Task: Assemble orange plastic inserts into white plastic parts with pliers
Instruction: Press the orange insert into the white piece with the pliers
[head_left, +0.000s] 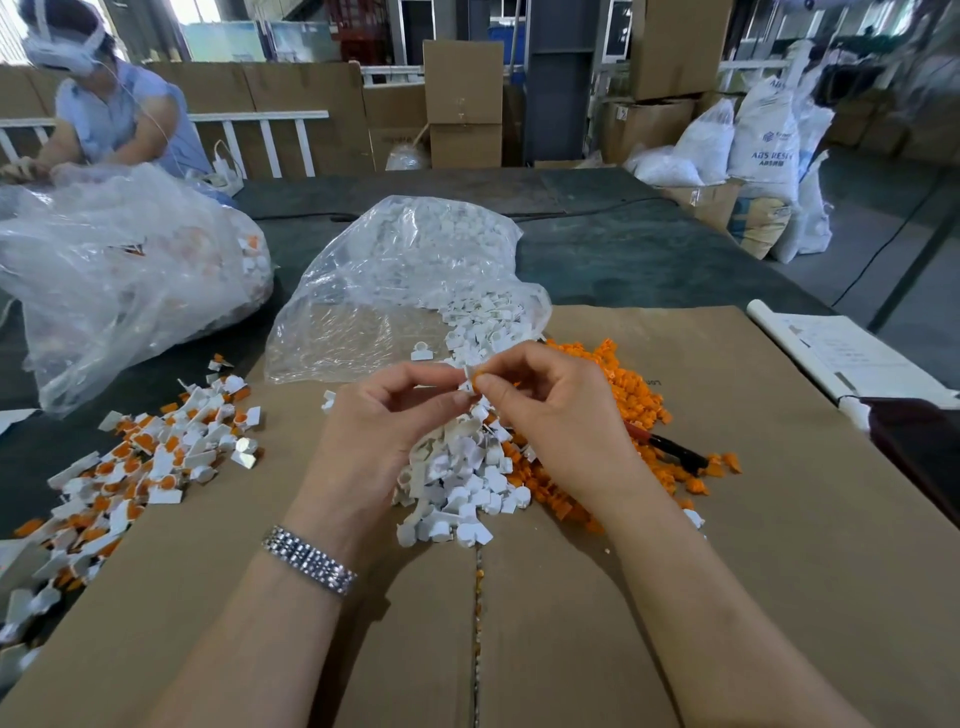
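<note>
My left hand (382, 415) pinches a small white plastic part (469, 378) between thumb and forefinger, above the table's middle. My right hand (550, 410) pinches an orange insert (480, 373) against that white part. Under my hands lies a heap of loose white parts (462, 483). A heap of orange inserts (623, 384) spreads to the right of it. The pliers (670, 448), with dark handles, lie on the orange heap beside my right wrist, partly hidden by it. A pile of joined white-and-orange pieces (150, 457) lies at the left.
A clear bag of white parts (415, 280) lies open behind my hands. A larger clear bag (119, 280) sits at the left, handled by another person (114, 114). Brown cardboard (753, 571) covers the table. Papers (841, 353) and a dark object (919, 441) lie at the right edge.
</note>
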